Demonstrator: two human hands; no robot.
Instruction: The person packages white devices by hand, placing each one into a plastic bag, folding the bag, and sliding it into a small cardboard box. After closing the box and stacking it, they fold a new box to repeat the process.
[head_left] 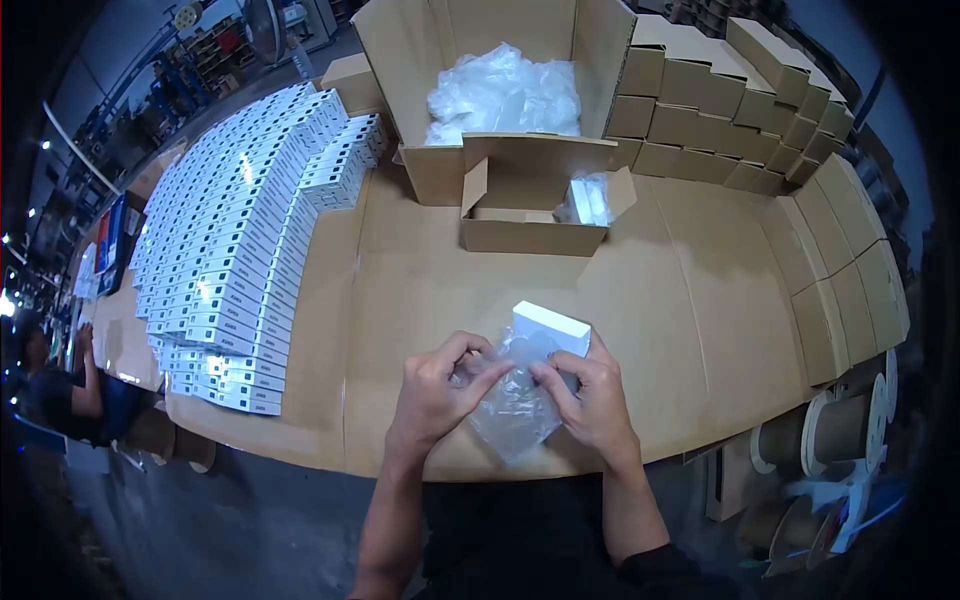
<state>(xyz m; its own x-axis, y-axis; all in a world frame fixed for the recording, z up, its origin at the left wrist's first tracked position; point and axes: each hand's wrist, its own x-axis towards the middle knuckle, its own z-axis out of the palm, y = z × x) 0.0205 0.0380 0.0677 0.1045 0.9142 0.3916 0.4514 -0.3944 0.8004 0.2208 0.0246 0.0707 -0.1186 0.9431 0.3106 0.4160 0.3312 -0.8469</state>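
Near the table's front edge, my left hand (447, 385) pinches the left side of a clear plastic bag (515, 410). My right hand (587, 398) is closed around a small white box (550, 326) and the bag's upper right edge. The box rises above the bag, tilted, and its lower part is hidden by my right hand and the plastic. Beyond my hands stands an open cardboard box (535, 238) with a plastic-wrapped white box (588, 200) at its right end.
Stacked small white boxes (240, 240) fill the table's left side. A large carton (395, 60) of plastic bags (505, 90) stands at the back. Brown boxes (700, 125) line the back right and right edge. A person (85, 385) is at far left, spools (840, 430) at lower right.
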